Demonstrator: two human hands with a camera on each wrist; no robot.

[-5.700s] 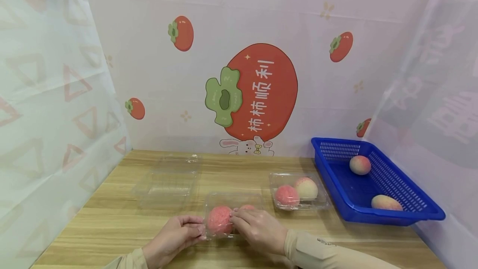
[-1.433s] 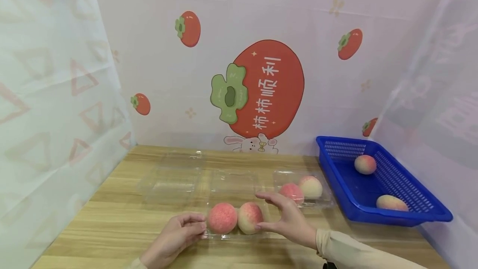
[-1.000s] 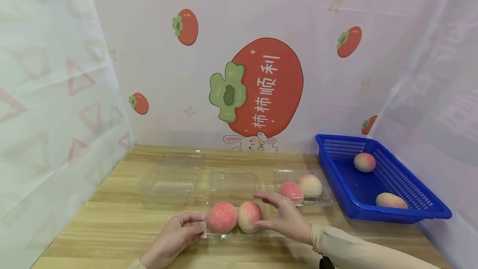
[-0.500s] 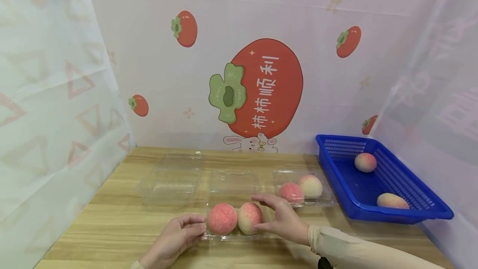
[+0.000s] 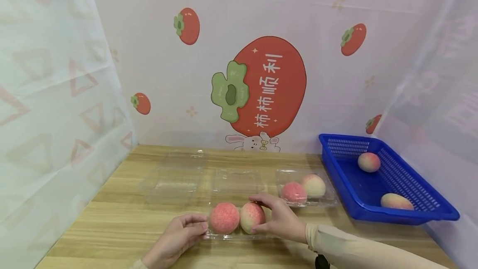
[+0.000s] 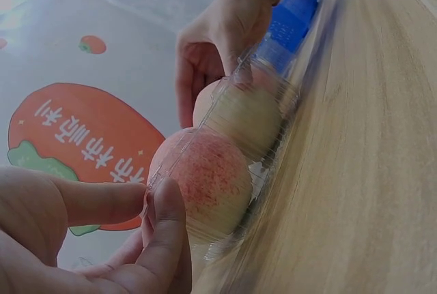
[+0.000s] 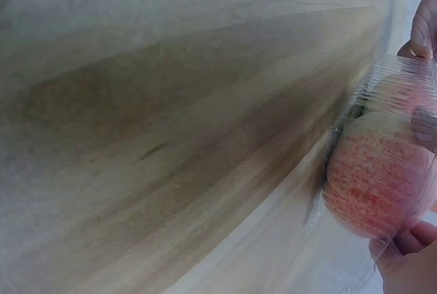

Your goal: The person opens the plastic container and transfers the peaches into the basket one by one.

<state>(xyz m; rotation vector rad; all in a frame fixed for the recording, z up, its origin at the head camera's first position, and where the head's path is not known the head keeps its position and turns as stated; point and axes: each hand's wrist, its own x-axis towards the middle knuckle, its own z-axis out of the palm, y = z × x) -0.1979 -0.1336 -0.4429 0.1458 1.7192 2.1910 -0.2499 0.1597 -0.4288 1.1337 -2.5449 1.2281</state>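
A clear plastic clamshell container [image 5: 239,235] stands at the front of the table, its lid [image 5: 237,181] folded back. Two peaches sit in it: a round pink peach [image 5: 225,218] on the left and a cream-and-pink peach [image 5: 252,218] on the right. My left hand [image 5: 178,235] pinches the container's left rim between thumb and fingers, as the left wrist view shows up close. Curved round the right-hand peach, my right hand [image 5: 280,220] has its thumb on the near side and fingers on the far side; the palm hides part of the container's right end.
At back left lies another open clear container [image 5: 173,179]. A third container [image 5: 326,199] with two peaches, one pink [image 5: 294,193], one pale [image 5: 313,185], stands right of the hands. Beyond it, a blue basket [image 5: 352,202] holds two peaches [image 5: 369,162].
Earlier, my right hand reached over between the peaches; it then shifted to the right-hand peach's right side and has now closed in leftward round it. My left hand keeps its pinch on the rim.
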